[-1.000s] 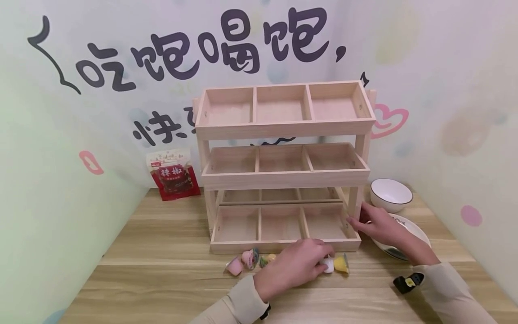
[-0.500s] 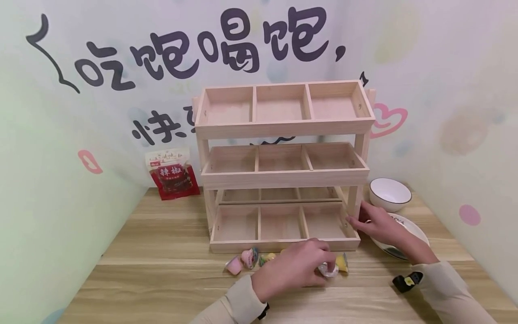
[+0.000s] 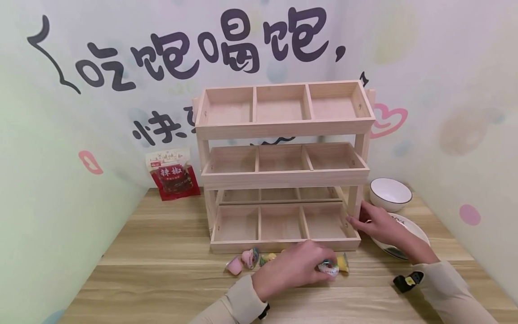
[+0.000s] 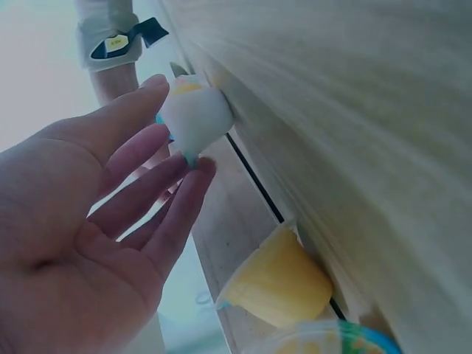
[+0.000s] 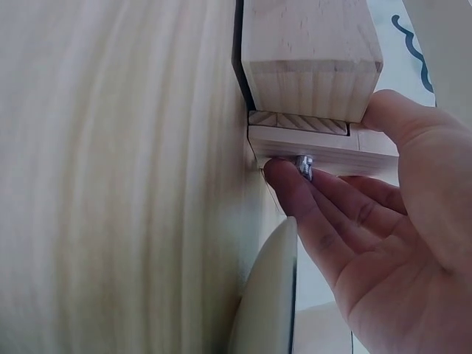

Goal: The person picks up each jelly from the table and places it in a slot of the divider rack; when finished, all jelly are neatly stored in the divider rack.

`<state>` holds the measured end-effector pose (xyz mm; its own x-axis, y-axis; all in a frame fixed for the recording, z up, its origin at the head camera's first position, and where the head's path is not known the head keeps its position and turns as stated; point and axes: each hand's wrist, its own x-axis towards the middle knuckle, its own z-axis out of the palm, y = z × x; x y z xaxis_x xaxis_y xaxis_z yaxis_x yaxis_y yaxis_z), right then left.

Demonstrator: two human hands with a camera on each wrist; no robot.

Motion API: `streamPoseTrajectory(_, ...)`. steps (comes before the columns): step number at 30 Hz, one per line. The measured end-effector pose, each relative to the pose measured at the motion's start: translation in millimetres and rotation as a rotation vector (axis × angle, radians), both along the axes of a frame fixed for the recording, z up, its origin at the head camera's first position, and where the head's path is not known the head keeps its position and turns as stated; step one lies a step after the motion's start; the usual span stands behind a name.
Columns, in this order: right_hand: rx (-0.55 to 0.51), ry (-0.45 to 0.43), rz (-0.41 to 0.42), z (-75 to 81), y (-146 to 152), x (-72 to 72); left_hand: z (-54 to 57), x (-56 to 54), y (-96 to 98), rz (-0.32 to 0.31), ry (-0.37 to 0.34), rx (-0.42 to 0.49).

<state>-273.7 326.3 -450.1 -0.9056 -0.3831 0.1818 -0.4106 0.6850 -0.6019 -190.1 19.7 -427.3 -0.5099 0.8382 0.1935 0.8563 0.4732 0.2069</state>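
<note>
Your left hand (image 3: pixel 293 266), loosely curled, holds a white jelly cup (image 3: pixel 329 268) before the wooden rack (image 3: pixel 285 247); its printed lid faces you, its lid-to-base axis slanting away. Your left wrist view shows the pale body. Your right hand (image 3: pixel 380 225), half closed, grips the rack's lower right side; only your right wrist view reveals a metal fitting (image 5: pixel 304 167) by the fingertips.

Table (image 3: pixel 162 279): wood-grain; bears rack (image 3: pixel 285 181), pouch (image 3: pixel 175 177) at left rear, bowl (image 3: pixel 390 195) and plate (image 3: pixel 413 228) right, cups (image 3: pixel 234 266) in front.

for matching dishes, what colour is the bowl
The bowl is white, dark-rimmed; head view shows it best.
</note>
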Motion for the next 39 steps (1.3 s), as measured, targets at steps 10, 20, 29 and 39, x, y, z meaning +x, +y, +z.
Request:
streamPoseTrajectory(10, -0.007, 0.002, 0.011, 0.6, 0.2, 0.1, 9.6, -6.5, -5.8, -0.094, -0.042, 0.015)
streamPoseTrajectory(20, -0.01, 0.001, 0.019, 1.2, -0.2, 0.0, 48.6, -35.2, -21.1, -0.146, -0.071, 0.11)
streamPoseTrajectory(29, -0.025, 0.004, 0.021, 0.7, 0.9, 0.8, 60.2, -69.8, -25.3, -0.023, -0.116, 0.118)
streamPoseTrajectory(39, -0.022, -0.007, 0.021, 1.4, 0.4, 1.0, 50.2, -93.7, -5.6, 0.094, -0.206, 0.031)
